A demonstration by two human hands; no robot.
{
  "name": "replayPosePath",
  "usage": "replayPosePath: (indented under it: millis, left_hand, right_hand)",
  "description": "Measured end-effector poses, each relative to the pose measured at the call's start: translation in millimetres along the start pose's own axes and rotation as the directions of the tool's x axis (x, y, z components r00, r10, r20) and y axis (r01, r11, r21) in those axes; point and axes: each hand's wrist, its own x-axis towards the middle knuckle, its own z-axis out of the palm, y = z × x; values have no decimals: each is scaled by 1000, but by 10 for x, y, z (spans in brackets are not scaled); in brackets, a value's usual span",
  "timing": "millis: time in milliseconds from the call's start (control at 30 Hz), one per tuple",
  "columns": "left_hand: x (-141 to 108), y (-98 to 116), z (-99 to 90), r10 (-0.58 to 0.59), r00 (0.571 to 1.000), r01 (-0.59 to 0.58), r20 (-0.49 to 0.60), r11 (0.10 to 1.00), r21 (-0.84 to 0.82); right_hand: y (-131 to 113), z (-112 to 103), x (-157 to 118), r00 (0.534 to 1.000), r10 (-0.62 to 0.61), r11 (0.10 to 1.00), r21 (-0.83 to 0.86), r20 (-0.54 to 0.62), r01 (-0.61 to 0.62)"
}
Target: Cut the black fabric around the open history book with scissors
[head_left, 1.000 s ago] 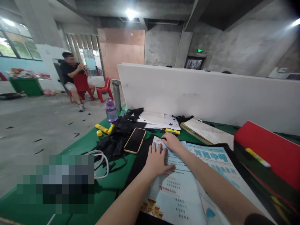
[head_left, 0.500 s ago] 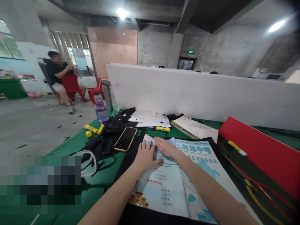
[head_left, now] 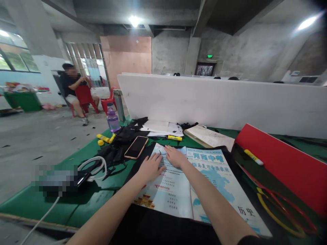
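A printed blue-and-white cover sheet (head_left: 209,173) lies spread flat on black material (head_left: 158,228). My left hand (head_left: 150,166) rests on its left part, palm down with the fingers spread. Just right of it, my right hand (head_left: 175,157) lies flat near the sheet's top edge, fingers stretched toward the upper left. Neither hand holds anything. A phone (head_left: 136,147) is left of the sheet, and a yellow glue stick (head_left: 175,138) lies beyond it.
Black scraps (head_left: 112,153), white papers (head_left: 159,127) and a purple bottle (head_left: 112,119) are at the back left. On the right are a red board (head_left: 283,163), another glue stick (head_left: 252,157) and scissors (head_left: 281,211). A person (head_left: 76,88) sits in the left background.
My left hand has slid down and left over the sheet, away from the top edge. My right hand stays near the top. The camera view has shifted slightly.
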Motion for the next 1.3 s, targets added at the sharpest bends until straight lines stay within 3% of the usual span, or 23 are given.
replayPosePath:
  millis: [133, 233, 333, 400, 500, 600, 700, 1100, 1300]
  left_hand:
    - [-111, -111, -33, -18, 999, 18, 30, 1000, 4]
    - [-165, -175, -17, -35, 999, 35, 20, 999, -8]
    - [-181, -203, 10, -43, 999, 43, -2, 999, -28]
    - [-177, -211, 21, -34, 999, 34, 2, 999, -37]
    - [-167, -221, 26, -33, 999, 34, 10, 998, -49]
    - [-159, -232, 27, -41, 999, 42, 12, 997, -61]
    - [-154, -243, 32, -46, 999, 47, 21, 996, -69]
    - [-137, -276, 13, -58, 997, 64, 55, 992, -110]
    - [-144, -300, 27, -58, 997, 63, 51, 991, -120]
  right_hand:
    - [-92, -84, -41, 1000, -14, 1000, 5, -24, 15]
    - [-225, -241, -99, 989, -8, 1000, -18, -146, 6]
    - [-235, -433, -189, 938, 128, 988, -46, -323, -150]
    - [-94, -552, -288, 895, 255, 956, -42, -365, -290]
    - [295, -696, -524, 860, 382, 906, -45, -339, -421]
    - [685, -774, -823, 868, 419, 889, -72, -266, -452]
    - [905, -774, -1064, 872, 438, 877, -110, -219, -468]
    - [1022, -689, -1193, 875, 452, 859, -180, -174, -479]
    - [1109, -749, -1178, 886, 456, 868, -180, -82, -463]
